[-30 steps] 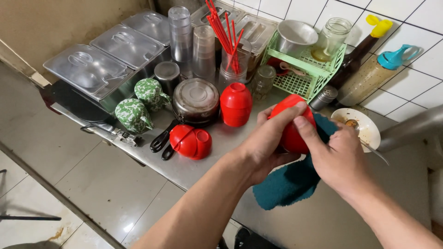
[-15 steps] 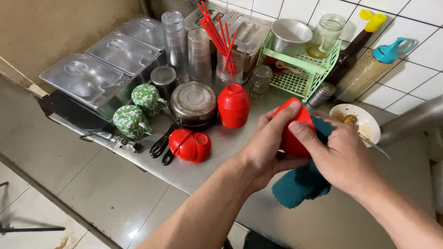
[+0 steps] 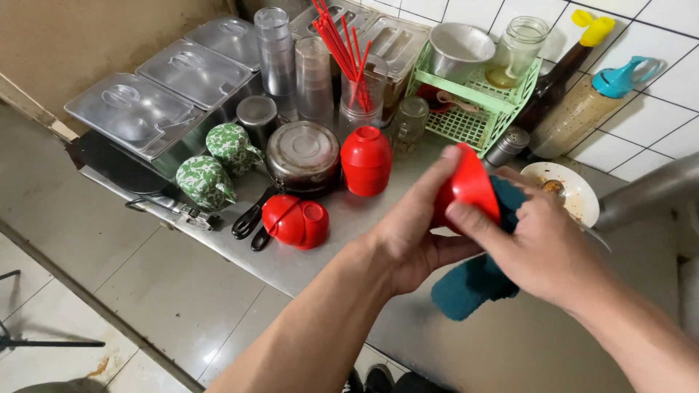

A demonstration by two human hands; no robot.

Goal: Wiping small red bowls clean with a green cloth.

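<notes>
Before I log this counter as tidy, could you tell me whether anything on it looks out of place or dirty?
Two red bowls lie tipped on their sides near the counter's front edge, while other red bowls stand stacked. The white plate by the wall carries brown food residue.

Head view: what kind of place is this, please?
Probably a food stall or small eatery's prep counter: lidded steel food pans, stacked clear cups with red straws, and sauce bottles on a steel counter by a tiled wall.
</notes>
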